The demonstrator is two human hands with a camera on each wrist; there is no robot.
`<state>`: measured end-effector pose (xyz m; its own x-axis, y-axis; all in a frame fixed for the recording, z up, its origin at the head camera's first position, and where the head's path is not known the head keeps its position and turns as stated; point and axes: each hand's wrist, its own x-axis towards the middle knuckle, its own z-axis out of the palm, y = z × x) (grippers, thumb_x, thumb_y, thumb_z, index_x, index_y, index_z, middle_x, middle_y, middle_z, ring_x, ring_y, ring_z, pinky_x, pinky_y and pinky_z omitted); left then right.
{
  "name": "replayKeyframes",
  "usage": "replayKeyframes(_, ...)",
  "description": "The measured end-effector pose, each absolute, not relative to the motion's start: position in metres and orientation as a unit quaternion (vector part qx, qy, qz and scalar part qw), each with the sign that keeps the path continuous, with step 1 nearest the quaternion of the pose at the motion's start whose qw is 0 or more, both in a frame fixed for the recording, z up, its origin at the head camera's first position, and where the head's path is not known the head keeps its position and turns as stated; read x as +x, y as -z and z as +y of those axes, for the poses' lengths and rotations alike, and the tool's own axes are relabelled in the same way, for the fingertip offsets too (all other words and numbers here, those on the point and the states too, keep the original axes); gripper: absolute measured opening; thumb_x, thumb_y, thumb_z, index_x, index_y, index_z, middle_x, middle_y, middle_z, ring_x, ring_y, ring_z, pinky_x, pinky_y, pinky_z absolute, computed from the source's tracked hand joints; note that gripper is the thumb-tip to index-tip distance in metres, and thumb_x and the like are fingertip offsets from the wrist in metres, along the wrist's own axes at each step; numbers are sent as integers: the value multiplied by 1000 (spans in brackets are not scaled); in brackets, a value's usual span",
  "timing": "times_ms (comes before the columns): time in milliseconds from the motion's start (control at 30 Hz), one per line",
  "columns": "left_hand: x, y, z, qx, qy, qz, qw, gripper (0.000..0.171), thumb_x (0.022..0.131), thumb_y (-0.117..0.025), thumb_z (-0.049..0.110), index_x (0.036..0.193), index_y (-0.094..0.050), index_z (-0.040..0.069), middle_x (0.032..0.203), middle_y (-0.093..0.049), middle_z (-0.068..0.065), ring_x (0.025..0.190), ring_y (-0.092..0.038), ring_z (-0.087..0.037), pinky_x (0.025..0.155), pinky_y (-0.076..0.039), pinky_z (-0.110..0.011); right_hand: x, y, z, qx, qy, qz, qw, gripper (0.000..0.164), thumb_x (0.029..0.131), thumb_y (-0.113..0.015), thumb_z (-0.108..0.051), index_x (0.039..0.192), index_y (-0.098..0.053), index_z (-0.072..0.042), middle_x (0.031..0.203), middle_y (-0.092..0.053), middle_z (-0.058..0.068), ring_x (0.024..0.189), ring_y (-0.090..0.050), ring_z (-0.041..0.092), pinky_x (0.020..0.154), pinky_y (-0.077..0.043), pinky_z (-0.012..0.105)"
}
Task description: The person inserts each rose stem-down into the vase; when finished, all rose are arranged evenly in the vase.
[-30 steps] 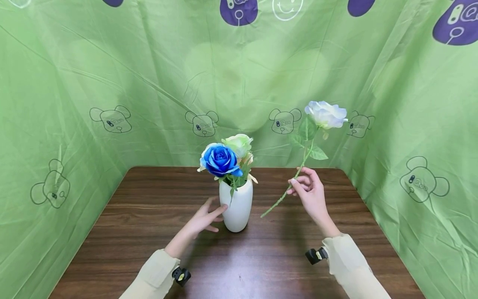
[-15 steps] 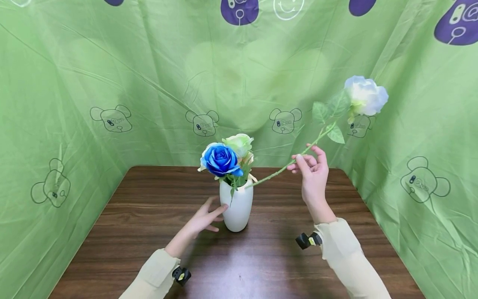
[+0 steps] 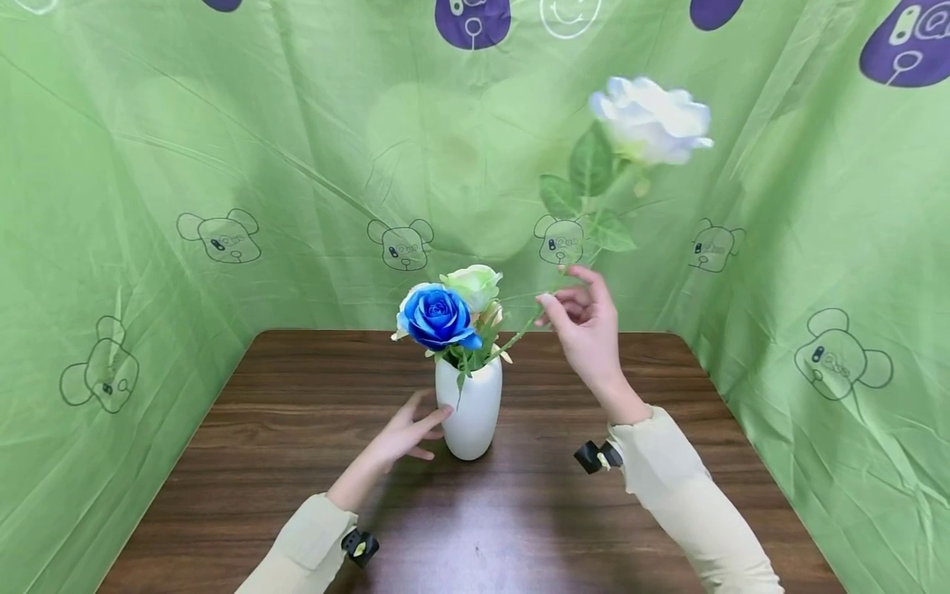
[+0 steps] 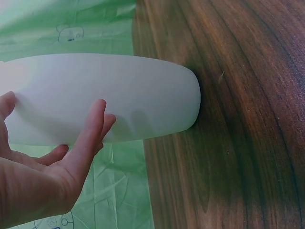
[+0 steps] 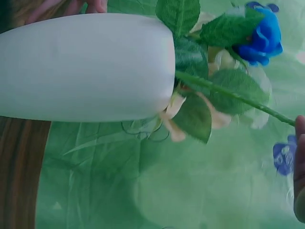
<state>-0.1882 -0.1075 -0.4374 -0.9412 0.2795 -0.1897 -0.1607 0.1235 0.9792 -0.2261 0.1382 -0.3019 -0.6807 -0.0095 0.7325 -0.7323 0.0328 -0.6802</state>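
A white vase [image 3: 471, 417] stands upright on the table, holding a blue rose [image 3: 438, 317], a pale green rose [image 3: 475, 285] and cream petals partly hidden behind. My left hand [image 3: 404, 429] rests against the vase's left side, fingers spread and fairly straight, as the left wrist view shows too. With thumb and fingers, my right hand [image 3: 590, 330] pinches the stem of a white rose [image 3: 653, 122] with green leaves. Its bloom is raised high at the upper right, slightly blurred. In the right wrist view the lower stem [image 5: 233, 95] slants into the vase's mouth, its tip hidden inside.
The dark wooden table [image 3: 297, 388] reaches back to green cloth walls [image 3: 312, 107] printed with bear heads on three sides. Black wrist cameras [image 3: 360, 547] sit at both sleeve cuffs.
My right hand has risen and moved left with the white rose, swinging its stem end from the right of the vase up into the mouth. My left hand stays still on the vase.
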Motion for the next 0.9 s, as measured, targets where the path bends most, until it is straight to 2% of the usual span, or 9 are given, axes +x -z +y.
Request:
replayKeyframes(100,-194,450,-109,37,-659,733,162,66,86,-57,36,136,-24,9,125,-39,-29,98,-51,-42,57,-52,-42,-219,291,125,302,-583,-702,276,37,78,-60,10,111,-44,8,71,-59,18,51,-56,25,46,-48,28)
replayKeyframes(233,-195,454,-109,36,-658,735,160,66,85,-57,39,135,-25,10,125,-40,-28,98,-52,-41,57,-52,-41,-213,290,112,316,-534,-739,262,34,78,-60,10,108,-45,9,70,-59,21,48,-55,26,41,-45,24)
replayKeyframes(500,-195,454,-109,36,-654,737,167,67,84,-58,41,134,-26,11,124,-40,-27,98,-53,-39,58,-52,-41,-230,345,105,297,-480,-784,258,34,78,-65,-2,107,-49,0,71,-62,4,47,-52,7,38,-41,22)
replayKeyframes(600,-194,453,-109,36,-654,737,167,67,84,-58,41,134,-26,11,124,-41,-27,98,-53,-39,57,-52,-42,-230,360,102,300,-458,-796,258,32,78,-65,-6,106,-50,-5,69,-62,0,48,-51,3,38,-39,22)
replayKeyframes(900,-195,452,-109,38,-656,735,167,67,84,-57,41,135,-25,11,125,-38,-29,100,-51,-41,58,-52,-42,-226,384,96,304,-437,-810,247,24,81,-62,-7,103,-53,-9,66,-60,-5,49,-47,0,41,-40,20)
